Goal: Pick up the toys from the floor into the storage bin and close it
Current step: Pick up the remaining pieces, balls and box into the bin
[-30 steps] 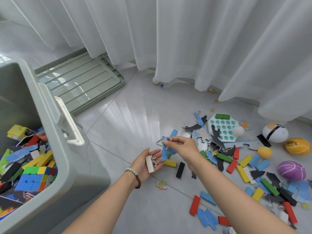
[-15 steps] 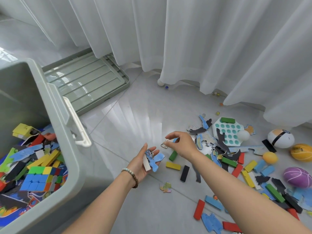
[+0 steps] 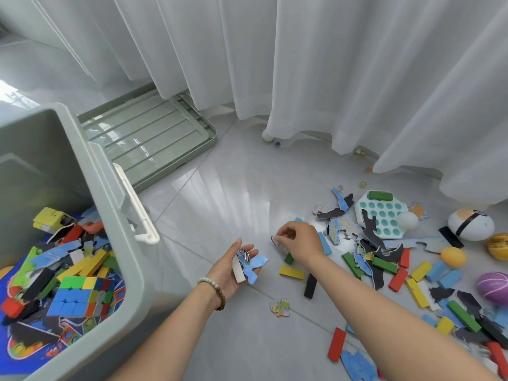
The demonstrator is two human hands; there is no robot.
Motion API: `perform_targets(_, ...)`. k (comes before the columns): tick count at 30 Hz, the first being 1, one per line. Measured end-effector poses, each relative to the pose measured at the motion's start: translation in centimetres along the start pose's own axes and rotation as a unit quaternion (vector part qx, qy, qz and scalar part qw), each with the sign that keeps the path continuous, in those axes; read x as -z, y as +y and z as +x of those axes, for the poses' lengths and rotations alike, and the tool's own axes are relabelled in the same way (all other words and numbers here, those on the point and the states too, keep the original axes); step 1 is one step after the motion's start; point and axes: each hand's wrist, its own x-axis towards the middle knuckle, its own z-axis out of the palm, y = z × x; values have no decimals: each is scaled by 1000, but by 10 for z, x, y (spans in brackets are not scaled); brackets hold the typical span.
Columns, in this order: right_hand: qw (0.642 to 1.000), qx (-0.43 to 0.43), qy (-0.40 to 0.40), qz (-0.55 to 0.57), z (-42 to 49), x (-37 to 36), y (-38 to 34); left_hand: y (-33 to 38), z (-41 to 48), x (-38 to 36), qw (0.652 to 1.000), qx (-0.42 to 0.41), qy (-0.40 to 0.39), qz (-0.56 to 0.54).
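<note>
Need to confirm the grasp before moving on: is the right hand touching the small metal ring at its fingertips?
Touching. The head view shows the right hand pinching the metal ring between thumb and fingertip.

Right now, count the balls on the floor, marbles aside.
6: far white by the curtain, near white on the pop toy, striped, orange, yellow, purple at right. Curtain may hide more.
</note>
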Motion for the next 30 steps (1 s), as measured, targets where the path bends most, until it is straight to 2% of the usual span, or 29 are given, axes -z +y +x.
perform_targets(2,993,10,-9,115,-11,7,-11,-3,-3,-6,999,22,-12,-25)
perform_targets(4,981,40,-100,158,-29,14,-24,-6,-7,-12,997,42,-39,-49)
perform_targets(6,980,63,-144,122,-44,21,-25,-11,-10,-19,994,53,-66,-75)
perform_targets(10,995,18,-54,85,-58,40,8,-15,-15,-18,999,36,-20,-30)
perform_targets(13,992,-21,-123,20,-74,29,34,-15,-20,-10,1000,9,12,8)
perform_targets(16,985,11,-154,-77,-88,3,46,-18,-25,4,998,-2,31,52)
perform_targets(19,980,53,-124,-145,-96,-14,46,-25,-30,18,996,-3,49,72)
perform_targets(22,980,50,-105,-161,-101,-22,45,-34,-35,27,996,5,59,69)
perform_targets(23,983,42,-110,-142,-102,-22,44,-37,-36,28,996,8,59,68)
perform_targets(25,993,5,-113,-30,-104,-19,45,-41,-38,28,995,11,55,83)
perform_targets(28,985,-46,-39,162,-95,-4,43,-45,-37,26,990,3,45,131)
perform_targets(30,981,-58,-8,185,-84,6,42,-45,-36,23,989,-2,43,144)
